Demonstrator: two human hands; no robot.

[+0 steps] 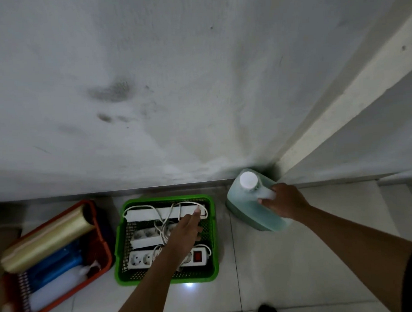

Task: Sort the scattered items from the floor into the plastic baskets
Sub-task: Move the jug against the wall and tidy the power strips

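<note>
A green plastic basket (120, 239) stands on the tiled floor by the wall and holds three white power strips (146, 215) with tangled cords. My left hand (184, 232) reaches over them, fingers stretched out, holding nothing. To the right a clear jug of blue-green liquid (243, 201) with a white cap stands near the wall corner; my right hand (285, 204) is closed around its handle. On the left an orange-red basket (102, 235) holds a yellowish roll (45, 240), a blue roll (54, 264) and a white roll (52, 290).
A stained white wall (173, 86) rises right behind the baskets, with a protruding corner (339, 98) at the right. Pale floor tiles (288, 270) lie in front. A dark foot tip (268, 311) shows at the bottom edge.
</note>
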